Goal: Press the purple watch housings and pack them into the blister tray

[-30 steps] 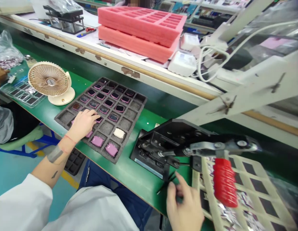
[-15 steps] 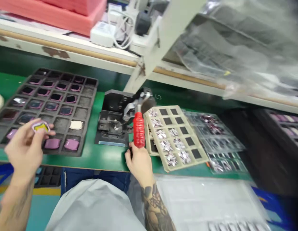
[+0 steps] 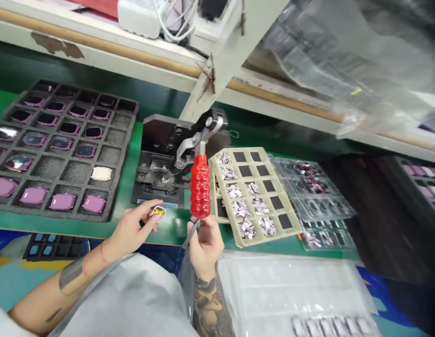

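Note:
My left hand point(image 3: 138, 224) pinches a small purple-edged watch case point(image 3: 157, 213) with yellow inside, over the bench's front edge. My right hand point(image 3: 206, 243) is closed on a slim metal tool point(image 3: 191, 234) that looks like tweezers, just below the red ribbed handle point(image 3: 200, 187) of a toggle clamp press. The black press fixture point(image 3: 161, 175) stands between my hands and behind them. To the left, a dark foam tray point(image 3: 114, 135) holds purple watch cases point(image 3: 62, 202), several with dark screens, and one cream-coloured case point(image 3: 101, 173).
A beige tray point(image 3: 243, 241) of small shiny pieces and dark pads lies right of the press. Clear plastic trays point(image 3: 319, 196) sit beyond it. A shelf edge point(image 3: 133, 70) and slanted post point(image 3: 217, 70) rise behind. Plastic sheeting point(image 3: 273, 290) covers trays at lower right.
My left hand has carried the watch case rightward from the foam tray to in front of the press. My right hand has turned, and the slim metal tool now shows in it.

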A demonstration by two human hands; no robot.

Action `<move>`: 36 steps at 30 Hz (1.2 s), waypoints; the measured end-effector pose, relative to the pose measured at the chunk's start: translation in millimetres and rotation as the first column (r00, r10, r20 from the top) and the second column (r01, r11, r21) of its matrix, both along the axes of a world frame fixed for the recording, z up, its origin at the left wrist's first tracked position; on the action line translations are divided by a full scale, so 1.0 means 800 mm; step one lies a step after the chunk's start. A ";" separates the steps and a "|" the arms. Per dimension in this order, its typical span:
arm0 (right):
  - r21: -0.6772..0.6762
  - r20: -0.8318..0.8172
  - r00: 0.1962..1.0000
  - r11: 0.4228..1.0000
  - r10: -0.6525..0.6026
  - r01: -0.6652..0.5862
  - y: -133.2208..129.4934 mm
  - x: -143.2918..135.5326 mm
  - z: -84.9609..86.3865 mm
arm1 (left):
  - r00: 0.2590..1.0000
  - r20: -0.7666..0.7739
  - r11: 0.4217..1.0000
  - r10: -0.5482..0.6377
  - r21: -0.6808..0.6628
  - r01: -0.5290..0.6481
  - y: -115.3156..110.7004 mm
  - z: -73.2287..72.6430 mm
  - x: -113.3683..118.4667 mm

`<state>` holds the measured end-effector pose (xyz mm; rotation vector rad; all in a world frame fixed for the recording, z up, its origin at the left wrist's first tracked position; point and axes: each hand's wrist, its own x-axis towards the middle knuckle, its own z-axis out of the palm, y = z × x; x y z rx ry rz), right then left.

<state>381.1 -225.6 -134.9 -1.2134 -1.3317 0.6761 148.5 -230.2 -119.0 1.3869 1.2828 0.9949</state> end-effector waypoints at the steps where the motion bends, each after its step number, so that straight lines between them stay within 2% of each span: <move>1: 0.030 -0.019 0.999 0.999 -0.035 0.036 -0.002 -0.007 -0.001 | 1.000 -0.003 1.000 0.004 0.008 -0.004 -0.001 0.000 0.000; 4: 0.086 -0.119 0.991 0.994 -0.054 0.065 -0.001 -0.034 -0.001 | 1.000 0.009 1.000 0.022 0.010 -0.022 -0.004 0.003 -0.001; 8: 0.022 -0.282 0.955 0.996 0.090 -0.087 0.008 -0.065 -0.001 | 0.999 0.040 0.999 0.033 -0.014 -0.032 -0.002 0.008 -0.001; 11: 0.051 -0.295 0.945 0.990 0.139 -0.130 0.011 -0.076 -0.002 | 0.996 0.064 0.998 0.055 -0.020 -0.054 0.000 0.011 -0.001; 15: 0.089 -0.234 0.966 0.992 0.110 -0.092 0.009 -0.079 0.000 | 0.994 0.061 0.996 0.088 -0.002 -0.088 0.000 0.012 -0.002; 21: 0.067 -0.158 0.980 0.992 0.119 -0.110 0.008 -0.081 0.004 | 0.994 0.047 0.994 0.101 0.034 -0.102 -0.001 0.011 -0.002; 24: 0.020 -0.214 0.969 0.993 0.121 -0.119 0.009 -0.077 0.001 | 0.994 0.039 0.994 0.100 0.042 -0.101 -0.001 0.010 -0.002; 28: -0.048 -0.380 0.907 0.975 0.182 -0.215 0.012 -0.070 -0.004 | 0.994 0.039 0.994 0.103 0.031 -0.104 -0.002 0.008 -0.001; 30: 0.001 -0.415 0.895 0.984 0.162 -0.178 0.012 -0.070 -0.005 | 0.988 0.085 0.992 0.129 0.002 -0.129 -0.001 0.008 0.000; 32: 0.037 -0.410 0.909 0.997 0.072 -0.062 0.012 -0.073 -0.007 | 0.971 0.168 0.986 0.169 -0.028 -0.167 0.000 0.008 0.000; 34: 0.012 -0.374 0.927 1.000 -0.022 0.028 0.010 -0.077 -0.008 | 0.946 0.254 0.980 0.200 -0.045 -0.195 0.001 0.007 0.000; 36: -0.047 -0.325 0.944 0.998 -0.051 0.038 0.008 -0.078 -0.009 | 0.925 0.317 0.978 0.208 -0.051 -0.203 0.003 0.006 -0.002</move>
